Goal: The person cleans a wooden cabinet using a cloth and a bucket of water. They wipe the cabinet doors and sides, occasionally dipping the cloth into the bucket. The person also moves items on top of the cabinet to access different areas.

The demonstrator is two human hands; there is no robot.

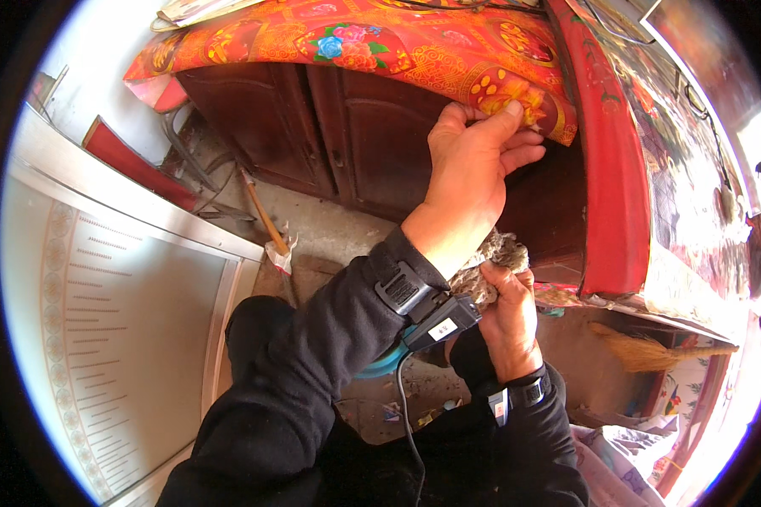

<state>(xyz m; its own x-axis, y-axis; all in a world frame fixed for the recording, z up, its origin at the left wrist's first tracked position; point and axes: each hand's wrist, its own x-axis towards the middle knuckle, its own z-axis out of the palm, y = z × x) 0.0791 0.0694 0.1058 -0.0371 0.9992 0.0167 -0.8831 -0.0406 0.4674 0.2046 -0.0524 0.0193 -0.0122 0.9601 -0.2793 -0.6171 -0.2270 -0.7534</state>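
A red and gold flowered cloth (431,63), perhaps plastic, covers the top of a dark brown wooden cabinet (380,139) and hangs over its front edge. My left hand (472,161) is at the cloth's lower right corner, pinching its edge between thumb and fingers. Lower down, my right hand (513,310) grips a crumpled grey-brown rag (479,285), partly hidden behind my left wrist. Beneath my left forearm shows part of a blue basin (380,366); its contents are hidden.
A red post (612,171) stands right of the cabinet. To the left is a frosted glass door (146,329). A wooden-handled tool (263,215) leans near the cabinet. A straw broom (647,348) lies at the right. A cable (406,405) hangs from my left wrist device.
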